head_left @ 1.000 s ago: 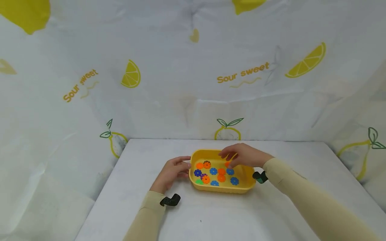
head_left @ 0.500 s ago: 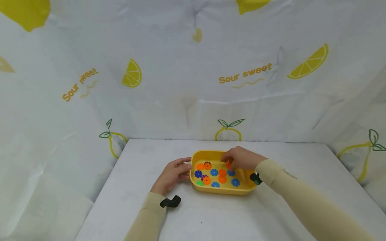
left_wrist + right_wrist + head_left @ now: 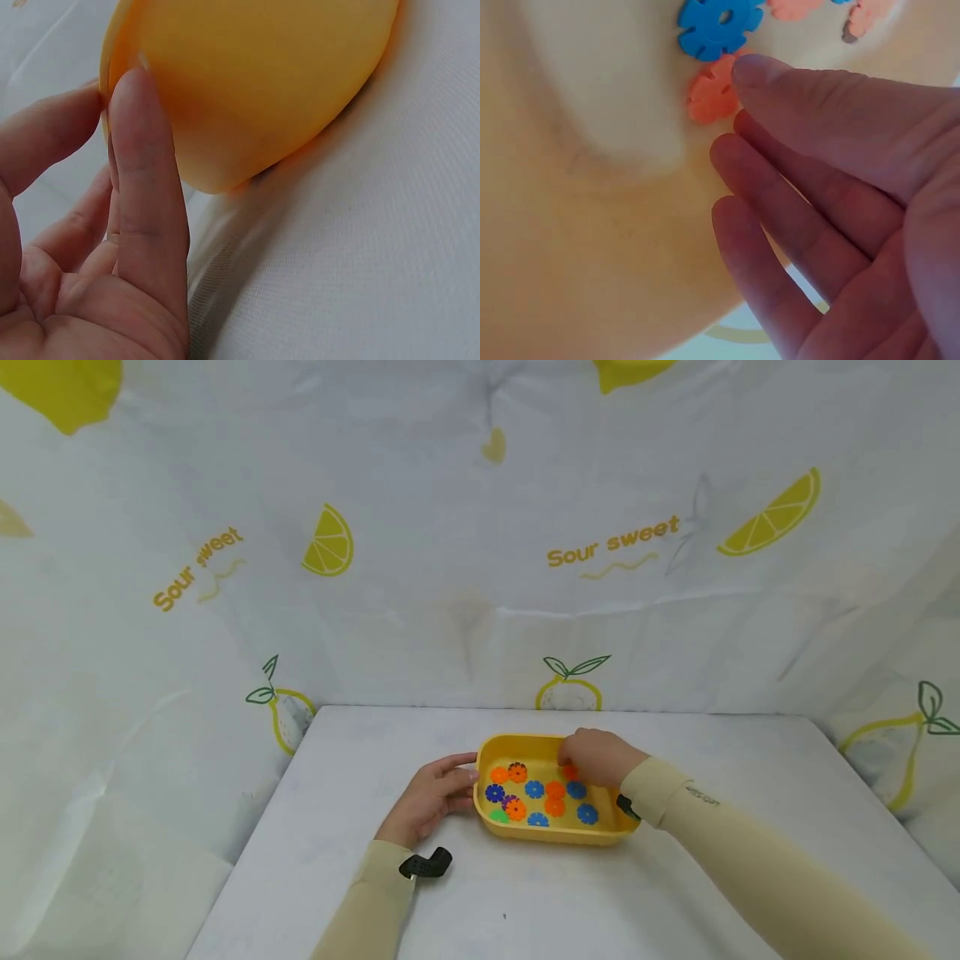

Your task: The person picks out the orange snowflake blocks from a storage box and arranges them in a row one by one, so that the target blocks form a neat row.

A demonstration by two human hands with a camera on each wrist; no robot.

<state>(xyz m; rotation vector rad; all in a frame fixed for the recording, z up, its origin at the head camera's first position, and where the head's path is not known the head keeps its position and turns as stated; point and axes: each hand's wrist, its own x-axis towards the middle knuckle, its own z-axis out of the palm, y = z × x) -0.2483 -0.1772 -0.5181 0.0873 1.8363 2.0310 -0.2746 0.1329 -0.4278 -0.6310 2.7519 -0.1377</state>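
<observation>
A yellow plastic basin [image 3: 555, 835] stands on the white table, with several toothed snowflake discs in orange, blue, purple and green on its floor. My left hand [image 3: 423, 797] is at the basin's left end, fingers fairly straight; in the left wrist view the thumb [image 3: 146, 157] lies against the wall and a fingertip meets the rim. Inside the basin, my right hand [image 3: 600, 757] is low at the back right. Its thumb tip overlaps an orange disc [image 3: 711, 91], index fingertip close beside it; I cannot tell whether they pinch it. A blue disc [image 3: 718, 26] adjoins that one.
Behind the table [image 3: 510, 910] hangs a white cloth [image 3: 420, 610] with printed lemons and lettering. Black wrist devices sit on both cuffs, the left one [image 3: 426, 863] over the table. The basin's walls surround the discs.
My right hand has lowered into the basin and drawn its fingers together at the orange disc, its forearm shifting left. The left hand stays at the basin's end.
</observation>
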